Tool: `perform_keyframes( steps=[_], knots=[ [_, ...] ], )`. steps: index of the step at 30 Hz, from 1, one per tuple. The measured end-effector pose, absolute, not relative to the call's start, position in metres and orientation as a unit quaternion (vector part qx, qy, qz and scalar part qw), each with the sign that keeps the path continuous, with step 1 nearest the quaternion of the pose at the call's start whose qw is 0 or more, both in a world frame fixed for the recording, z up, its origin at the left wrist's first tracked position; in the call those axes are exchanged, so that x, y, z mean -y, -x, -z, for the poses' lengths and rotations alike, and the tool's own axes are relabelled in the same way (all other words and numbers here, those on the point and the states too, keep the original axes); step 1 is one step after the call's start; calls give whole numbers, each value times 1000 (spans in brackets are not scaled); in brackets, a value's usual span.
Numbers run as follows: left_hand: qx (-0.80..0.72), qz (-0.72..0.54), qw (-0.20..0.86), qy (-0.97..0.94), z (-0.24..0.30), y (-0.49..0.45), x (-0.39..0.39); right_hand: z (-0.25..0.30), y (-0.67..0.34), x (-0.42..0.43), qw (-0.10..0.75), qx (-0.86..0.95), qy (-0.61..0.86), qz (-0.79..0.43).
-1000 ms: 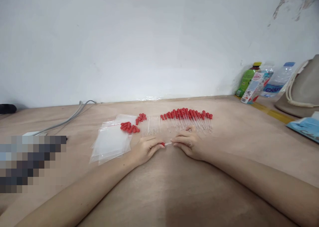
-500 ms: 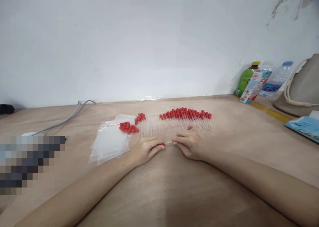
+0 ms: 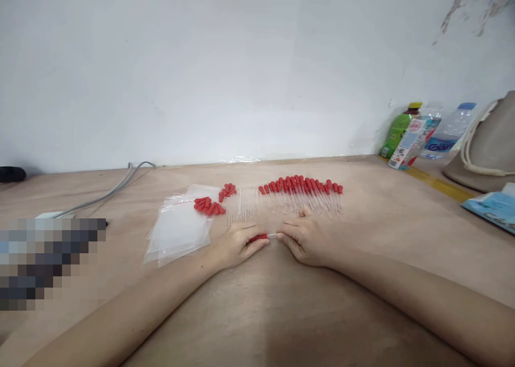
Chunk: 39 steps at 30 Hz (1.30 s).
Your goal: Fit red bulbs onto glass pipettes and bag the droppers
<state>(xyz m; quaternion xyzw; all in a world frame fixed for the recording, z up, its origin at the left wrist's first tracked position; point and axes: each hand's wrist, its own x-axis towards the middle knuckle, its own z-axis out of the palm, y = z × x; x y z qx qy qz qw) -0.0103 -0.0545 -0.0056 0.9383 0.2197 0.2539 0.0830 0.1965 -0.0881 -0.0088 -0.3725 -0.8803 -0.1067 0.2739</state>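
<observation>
My left hand (image 3: 240, 244) pinches a red rubber bulb (image 3: 258, 237) between thumb and fingers. From the bulb's open end a clear glass dropper tube (image 3: 272, 235) runs right into my right hand (image 3: 302, 240), whose thumb and fingertips are closed on it. Beyond my right hand lies a row of droppers with red bulbs (image 3: 300, 183), their clear tubes pointing toward me. Left of that row are bare clear tubes (image 3: 242, 203) side by side. Several loose red bulbs (image 3: 209, 206) rest on and beside a stack of clear zip bags (image 3: 183, 233).
At the back right stand a green bottle (image 3: 398, 133), a carton (image 3: 408, 141) and a clear bottle with a blue cap (image 3: 450, 131). A beige bag (image 3: 493, 147) and a blue packet (image 3: 493, 208) are at the right. A grey cable (image 3: 100, 194) crosses the left side.
More of the red bulb now shows between my left thumb and fingers, which have loosened slightly around it. Both hands stay nearly in place, holding the bulb and tube in line.
</observation>
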Motion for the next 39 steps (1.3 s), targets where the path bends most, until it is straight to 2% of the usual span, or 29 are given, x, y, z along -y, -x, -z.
perform_keyframes(
  steps=[11,20,24,28,32,39],
  knots=[
    [-232,-254,66,-937,6,9,53,4,-187,89,233,878,418,8],
    [-296,-338,46,-892,6,14,56,-21,-200,88,177,888,420,63],
    [-333,-334,59,-880,5,14,56,-31,-224,68,223,822,522,-50],
    [-272,-286,84,-915,3,13,56,-36,-229,41,287,698,636,-159],
    [-228,-230,134,-937,2,14,54,-32,-207,17,299,662,679,-109],
    [-222,-183,157,-945,2,16,53,-19,-169,-7,221,662,716,-17]
  ],
)
